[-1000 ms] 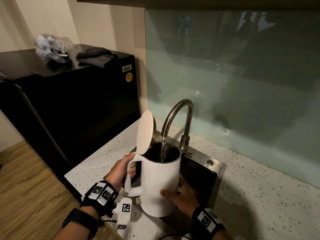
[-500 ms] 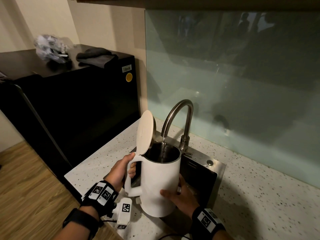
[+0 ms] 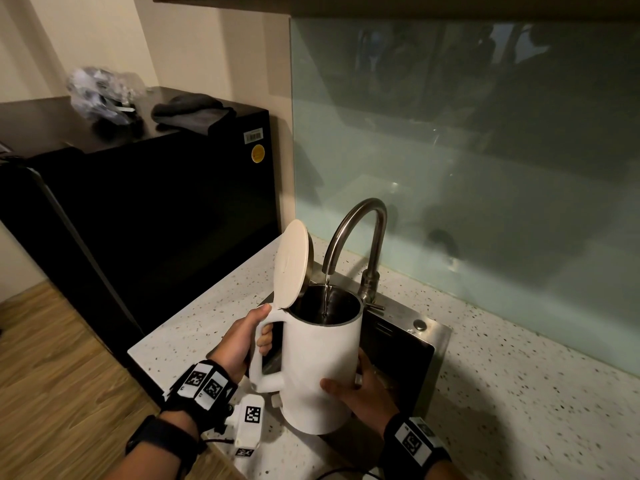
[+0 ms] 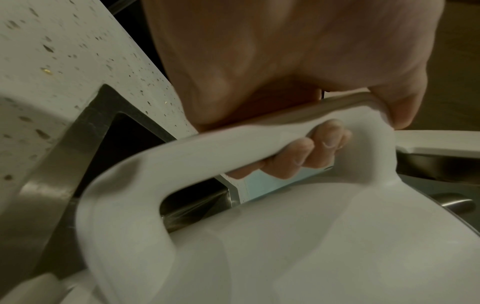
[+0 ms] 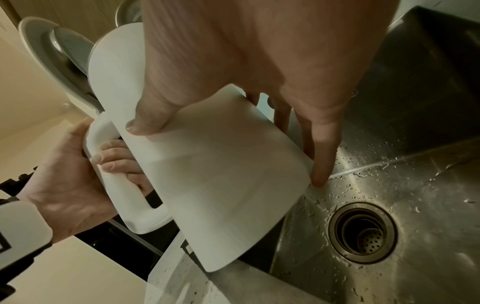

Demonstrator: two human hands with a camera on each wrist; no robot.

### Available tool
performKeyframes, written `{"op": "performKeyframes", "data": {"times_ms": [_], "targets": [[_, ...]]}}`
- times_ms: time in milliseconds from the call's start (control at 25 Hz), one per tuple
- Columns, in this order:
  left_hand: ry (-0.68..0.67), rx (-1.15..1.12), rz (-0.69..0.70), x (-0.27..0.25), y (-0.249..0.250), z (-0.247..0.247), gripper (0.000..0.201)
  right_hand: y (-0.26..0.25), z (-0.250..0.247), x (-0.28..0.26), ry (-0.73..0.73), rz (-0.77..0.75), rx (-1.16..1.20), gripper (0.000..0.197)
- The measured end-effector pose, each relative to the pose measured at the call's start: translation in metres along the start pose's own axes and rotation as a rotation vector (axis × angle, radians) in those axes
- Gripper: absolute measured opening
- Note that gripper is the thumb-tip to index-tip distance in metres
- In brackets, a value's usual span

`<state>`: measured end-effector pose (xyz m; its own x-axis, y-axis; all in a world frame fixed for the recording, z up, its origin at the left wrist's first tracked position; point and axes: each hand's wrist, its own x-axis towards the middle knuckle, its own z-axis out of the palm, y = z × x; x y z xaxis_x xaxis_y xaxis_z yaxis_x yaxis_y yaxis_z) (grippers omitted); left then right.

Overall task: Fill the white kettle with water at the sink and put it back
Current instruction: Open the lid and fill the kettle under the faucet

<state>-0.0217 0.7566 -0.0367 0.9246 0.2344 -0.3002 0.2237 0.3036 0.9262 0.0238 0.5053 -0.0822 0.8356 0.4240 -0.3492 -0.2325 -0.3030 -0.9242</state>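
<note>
The white kettle hangs over the steel sink with its round lid flipped up. A thin stream of water falls from the curved faucet into the kettle's open mouth. My left hand grips the handle, fingers curled through the loop. My right hand holds the kettle's body low down, thumb on the near side and fingers wrapped round the far side. The water level inside is hidden.
A speckled white countertop surrounds the sink; the drain sits below the kettle. A black fridge stands left, with a plastic bag and dark cloth on top. A glass backsplash rises behind the faucet.
</note>
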Motion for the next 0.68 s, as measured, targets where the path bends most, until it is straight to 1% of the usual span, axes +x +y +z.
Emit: {"op": "performKeyframes", "data": {"times_ms": [200, 280, 440, 520, 680], "targets": [[-0.006, -0.005, -0.009, 0.0002, 0.0005, 0.0006, 0.046, 0.0007, 0.0001, -0.0008, -0.003, -0.007, 0.014, 0.128], [-0.001, 0.002, -0.01, 0.0003, 0.0004, 0.0006, 0.046, 0.0002, -0.0004, -0.0017, -0.007, -0.007, 0.02, 0.126], [0.013, 0.01, -0.007, -0.001, 0.0011, 0.0026, 0.046, -0.0003, -0.0015, -0.0033, -0.016, 0.007, 0.029, 0.105], [0.015, 0.005, -0.001, -0.0007, 0.0009, 0.0026, 0.046, -0.0006, -0.002, -0.0036, -0.028, 0.008, 0.029, 0.101], [0.0, -0.01, 0.007, -0.0001, 0.0, 0.0012, 0.047, -0.0047, -0.0013, -0.006, -0.02, 0.001, 0.016, 0.121]]}}
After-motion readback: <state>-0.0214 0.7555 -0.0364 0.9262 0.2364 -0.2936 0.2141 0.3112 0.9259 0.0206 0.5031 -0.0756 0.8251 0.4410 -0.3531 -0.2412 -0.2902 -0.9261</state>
